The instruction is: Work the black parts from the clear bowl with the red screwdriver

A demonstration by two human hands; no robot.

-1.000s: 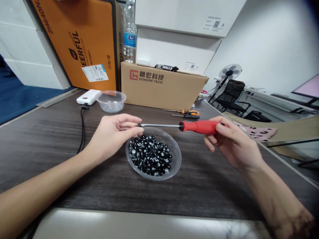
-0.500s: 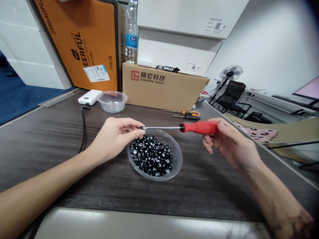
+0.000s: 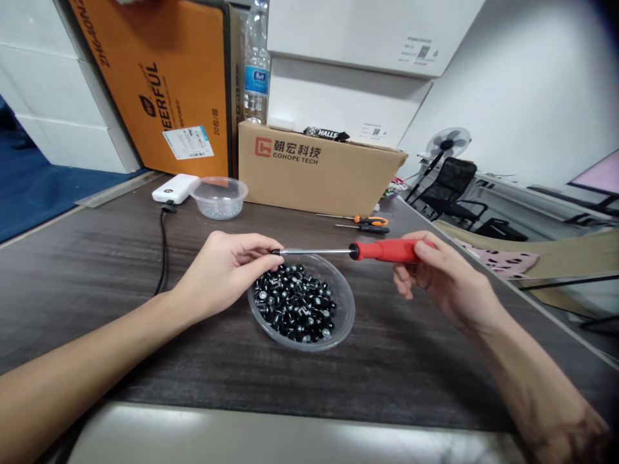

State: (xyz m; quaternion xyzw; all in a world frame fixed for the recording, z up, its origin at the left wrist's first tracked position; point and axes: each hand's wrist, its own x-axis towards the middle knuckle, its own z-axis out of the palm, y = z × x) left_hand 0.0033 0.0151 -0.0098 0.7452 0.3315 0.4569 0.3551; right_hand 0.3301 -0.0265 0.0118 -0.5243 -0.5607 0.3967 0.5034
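While the right hand (image 3: 449, 274) curls loosely round the red-handled steel screwdriver (image 3: 382, 251), the left hand (image 3: 225, 267) pinches what seems a small black piece (image 3: 276, 252), steadying the tip.

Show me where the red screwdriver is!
In the head view, the red screwdriver is right of centre, between the left hand and the right hand, just above the bowl in the picture.

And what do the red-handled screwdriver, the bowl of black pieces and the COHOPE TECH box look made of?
Screwdriver: shaft probably polished steel, silvery and bright; handle likely plastic or rubber, red with a soft sheen.
Bowl: likely glossy plastic; its wall is see-through.
Box: apparently cardboard; its faces are matte brown.
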